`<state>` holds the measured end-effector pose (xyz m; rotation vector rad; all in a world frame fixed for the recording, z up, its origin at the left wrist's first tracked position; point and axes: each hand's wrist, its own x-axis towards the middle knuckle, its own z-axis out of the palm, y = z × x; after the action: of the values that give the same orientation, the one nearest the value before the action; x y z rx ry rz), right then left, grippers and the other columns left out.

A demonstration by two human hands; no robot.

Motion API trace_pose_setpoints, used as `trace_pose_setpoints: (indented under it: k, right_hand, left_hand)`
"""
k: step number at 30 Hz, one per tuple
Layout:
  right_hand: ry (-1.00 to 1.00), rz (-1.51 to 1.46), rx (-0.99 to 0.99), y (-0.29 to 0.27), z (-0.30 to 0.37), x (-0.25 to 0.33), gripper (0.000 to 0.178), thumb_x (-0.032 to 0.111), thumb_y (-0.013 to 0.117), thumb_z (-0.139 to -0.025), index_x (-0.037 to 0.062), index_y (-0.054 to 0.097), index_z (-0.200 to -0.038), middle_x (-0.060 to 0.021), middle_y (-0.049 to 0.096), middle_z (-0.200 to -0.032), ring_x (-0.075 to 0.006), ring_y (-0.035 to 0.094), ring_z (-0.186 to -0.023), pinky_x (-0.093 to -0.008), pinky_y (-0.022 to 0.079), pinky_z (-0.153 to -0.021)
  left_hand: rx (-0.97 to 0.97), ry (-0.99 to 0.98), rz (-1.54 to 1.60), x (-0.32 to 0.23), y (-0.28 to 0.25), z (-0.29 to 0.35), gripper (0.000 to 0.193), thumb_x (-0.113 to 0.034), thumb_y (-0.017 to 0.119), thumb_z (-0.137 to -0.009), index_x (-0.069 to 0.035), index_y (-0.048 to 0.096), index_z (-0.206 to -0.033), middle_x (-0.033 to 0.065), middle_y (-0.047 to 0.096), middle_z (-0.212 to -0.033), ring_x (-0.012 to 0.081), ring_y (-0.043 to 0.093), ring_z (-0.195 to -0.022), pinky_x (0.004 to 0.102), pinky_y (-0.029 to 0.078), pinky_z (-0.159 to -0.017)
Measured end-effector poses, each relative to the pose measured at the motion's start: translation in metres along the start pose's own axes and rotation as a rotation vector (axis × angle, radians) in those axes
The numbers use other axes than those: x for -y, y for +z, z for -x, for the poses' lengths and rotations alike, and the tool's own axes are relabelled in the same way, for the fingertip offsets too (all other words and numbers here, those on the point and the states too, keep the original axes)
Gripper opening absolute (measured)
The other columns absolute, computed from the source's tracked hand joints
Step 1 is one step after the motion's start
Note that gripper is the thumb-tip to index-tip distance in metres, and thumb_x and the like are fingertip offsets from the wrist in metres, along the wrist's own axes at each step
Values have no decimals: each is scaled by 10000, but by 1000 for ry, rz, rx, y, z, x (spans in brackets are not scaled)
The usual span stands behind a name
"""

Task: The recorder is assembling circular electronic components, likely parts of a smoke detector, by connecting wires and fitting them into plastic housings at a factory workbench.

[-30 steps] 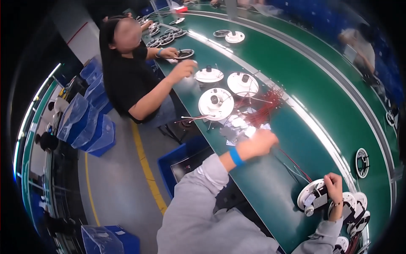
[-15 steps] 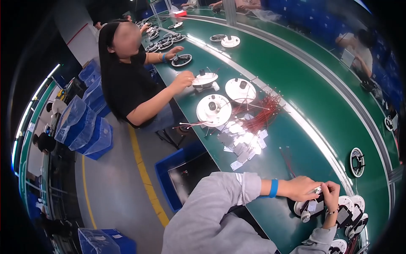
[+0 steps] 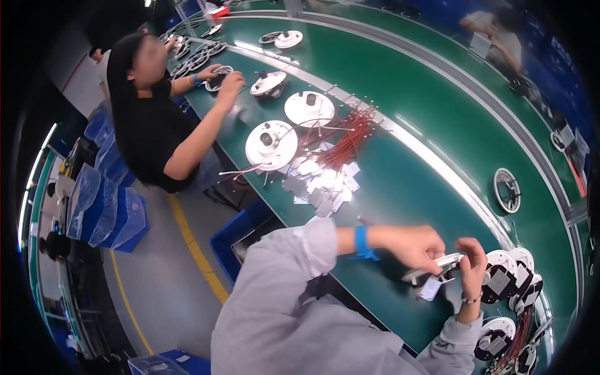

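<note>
In front of me on the right, both hands hold a round white-rimmed device (image 3: 447, 261) with dark parts inside. It is tilted, rim edge toward me, and a small pale rectangular plate (image 3: 429, 289) shows at its underside. My left hand (image 3: 414, 245), with a blue band at the wrist, grips the rim's left part from above. Closed around its right edge are the fingers of my right hand (image 3: 473, 262). Fingers hide part of the device.
Several similar white-and-black round units (image 3: 500, 278) stand at right. Further left lie silver plates (image 3: 322, 181), red wires (image 3: 353, 134) and white discs (image 3: 271, 145). A co-worker (image 3: 147, 119) handles a round part (image 3: 219, 79). Blue bins (image 3: 128, 219) stand on the floor.
The device has been tipped, so its rim now shows edge-on between my hands. The view has swung right. The co-worker's hands have come together on a round part.
</note>
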<state>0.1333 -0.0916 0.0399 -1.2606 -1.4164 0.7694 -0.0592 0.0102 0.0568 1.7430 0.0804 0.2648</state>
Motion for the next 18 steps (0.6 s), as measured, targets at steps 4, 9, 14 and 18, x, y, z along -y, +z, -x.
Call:
trace_pose_setpoints:
  k: [4, 9, 14, 18]
  right_hand:
    - [-32, 141, -207, 11, 44, 25, 492, 327, 537, -768, -29, 461, -1099, -133, 467, -1132, -230, 437, -1053, -318, 367, -825]
    - [39, 460, -172, 47, 103, 35, 283, 54, 592, -624, 6, 535, -896, -146, 538, -938, -305, 494, -898, -374, 399, -797]
    - [24, 537, -43, 83, 135, 32, 298, 55, 613, -607, 19, 548, -896, -133, 533, -969, -332, 471, -967, -394, 376, -833]
    - [-45, 568, -73, 80, 132, 23, 271, 76, 630, -618, 31, 566, -878, -118, 535, -987, -331, 468, -987, -396, 368, -840]
  left_hand:
    - [-191, 33, -578, -73, -24, 57, 189, -175, 640, -714, -21, 541, -760, 120, 540, -595, 291, 538, -527, 314, 424, -490]
    - [-848, -167, -889, -121, -101, 111, 164, -115, 656, -694, 6, 545, -697, 94, 512, -537, 112, 508, -489, 264, 407, -462]
    - [-1133, -687, -1647, -74, -225, 188, 256, -276, 631, -696, -29, 562, -695, 182, 581, -675, 336, 578, -683, 430, 448, -587]
    - [-994, -1039, -1713, -1, -323, 249, 242, -265, 608, -687, -43, 628, -780, 177, 612, -811, 321, 598, -770, 412, 474, -650]
